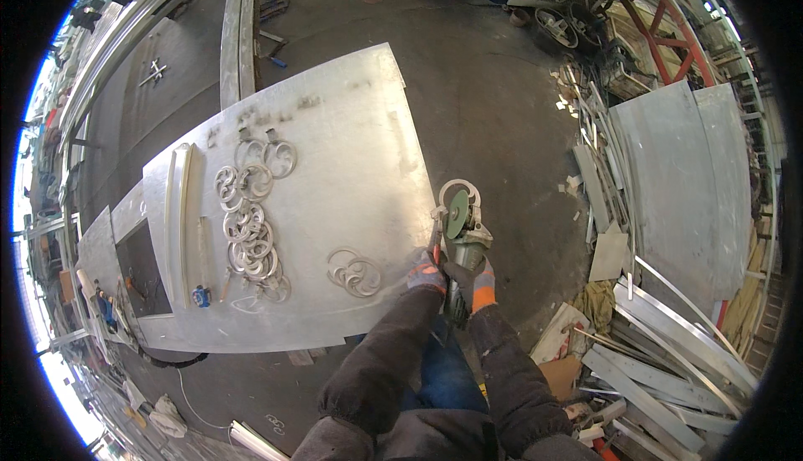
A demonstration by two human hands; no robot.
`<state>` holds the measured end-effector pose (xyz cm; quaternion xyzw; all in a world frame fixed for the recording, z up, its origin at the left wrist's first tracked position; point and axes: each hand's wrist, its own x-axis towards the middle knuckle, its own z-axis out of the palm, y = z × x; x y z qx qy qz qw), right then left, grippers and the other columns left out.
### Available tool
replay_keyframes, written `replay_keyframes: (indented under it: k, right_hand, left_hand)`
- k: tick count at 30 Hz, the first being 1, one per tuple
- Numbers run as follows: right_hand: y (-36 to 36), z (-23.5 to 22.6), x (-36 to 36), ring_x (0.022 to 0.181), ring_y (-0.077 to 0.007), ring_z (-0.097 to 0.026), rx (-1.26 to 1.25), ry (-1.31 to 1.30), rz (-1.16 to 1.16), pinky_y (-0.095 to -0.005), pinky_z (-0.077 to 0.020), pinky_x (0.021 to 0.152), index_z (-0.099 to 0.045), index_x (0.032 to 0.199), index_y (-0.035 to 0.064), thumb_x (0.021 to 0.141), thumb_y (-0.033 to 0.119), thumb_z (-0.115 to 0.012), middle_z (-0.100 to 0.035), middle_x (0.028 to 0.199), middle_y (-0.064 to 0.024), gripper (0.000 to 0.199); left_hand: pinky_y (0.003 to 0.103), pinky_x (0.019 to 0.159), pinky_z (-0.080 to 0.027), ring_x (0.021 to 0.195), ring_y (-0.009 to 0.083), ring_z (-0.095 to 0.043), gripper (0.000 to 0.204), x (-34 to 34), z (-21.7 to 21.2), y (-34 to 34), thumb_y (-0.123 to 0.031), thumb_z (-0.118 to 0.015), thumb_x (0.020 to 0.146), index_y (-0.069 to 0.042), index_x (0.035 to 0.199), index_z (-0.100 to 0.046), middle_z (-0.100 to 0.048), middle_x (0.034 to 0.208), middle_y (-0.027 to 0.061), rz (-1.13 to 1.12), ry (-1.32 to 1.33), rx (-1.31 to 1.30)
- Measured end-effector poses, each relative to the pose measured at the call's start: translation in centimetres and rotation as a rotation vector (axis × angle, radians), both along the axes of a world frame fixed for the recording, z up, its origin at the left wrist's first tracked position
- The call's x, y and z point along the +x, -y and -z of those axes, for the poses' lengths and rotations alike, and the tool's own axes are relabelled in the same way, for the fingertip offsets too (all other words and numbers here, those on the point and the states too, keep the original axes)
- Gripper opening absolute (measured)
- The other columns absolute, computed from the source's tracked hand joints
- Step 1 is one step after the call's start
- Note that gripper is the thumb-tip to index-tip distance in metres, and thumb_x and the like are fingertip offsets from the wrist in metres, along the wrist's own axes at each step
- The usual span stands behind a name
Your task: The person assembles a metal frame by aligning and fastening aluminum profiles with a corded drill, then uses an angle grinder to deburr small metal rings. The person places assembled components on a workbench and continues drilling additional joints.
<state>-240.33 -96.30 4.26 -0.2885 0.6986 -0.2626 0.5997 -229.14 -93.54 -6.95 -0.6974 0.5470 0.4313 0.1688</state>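
On the large grey metal sheet [335, 126], a pile of silvery scroll ornaments [249, 218] lies left. At its right edge, the gloved left hand [426, 275] clamps a curled metal scroll piece [459, 186]; the gloved right hand [479, 287] grips a grey angle grinder [462, 243].

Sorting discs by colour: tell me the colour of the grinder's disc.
Green; the disc on the angle grinder shows best in the head view.

One metal sheet [335, 126], one angle grinder [460, 239], two gloved hands, one scroll ornament [355, 273] apart from a pile
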Motion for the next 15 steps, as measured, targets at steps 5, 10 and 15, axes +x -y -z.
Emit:
replay_keyframes:
  k: [5,10,15]
  right_hand:
    - [-0.5,0.2,0.0,0.091,-0.0213,-0.067,-0.062,0.294,0.342,-0.0358,-0.0551,0.078,-0.064,0.115,-0.0001,0.071,0.013,-0.087,-0.07,0.108,-0.0113,0.052]
    - [-0.6,-0.6,0.5,0.102,-0.029,-0.065,-0.116,0.129,0.133,-0.0404,-0.0545,0.087,-0.056,0.126,-0.0022,0.085,0.004,-0.07,-0.063,0.122,-0.0172,0.043]
    - [-0.1,-1.4,0.5,0.106,-0.0284,-0.065,-0.074,0.126,0.156,-0.0396,-0.0548,0.089,-0.057,0.128,-0.0011,0.077,0.012,-0.08,-0.065,0.121,-0.0144,0.057]
  left_hand:
    - [0.046,0.108,-0.041,0.127,0.0315,-0.054,0.062,0.5,-0.4,0.3,-0.032,-0.08,0.073,-0.015,0.13,-0.062,-0.058,0.135,0.009,0.0,-0.067,0.043]
    - [0.048,0.102,-0.046,0.126,0.0382,-0.054,0.059,0.4,-2.2,0.8,-0.027,-0.074,0.08,-0.017,0.135,-0.055,-0.058,0.136,0.0139,-0.163,-0.058,-0.033]
    - [0.049,0.093,-0.051,0.114,0.0364,-0.063,0.062,0.7,-4.1,1.4,-0.023,-0.07,0.084,-0.017,0.139,-0.042,-0.066,0.12,0.0205,-0.213,-0.133,-0.062]
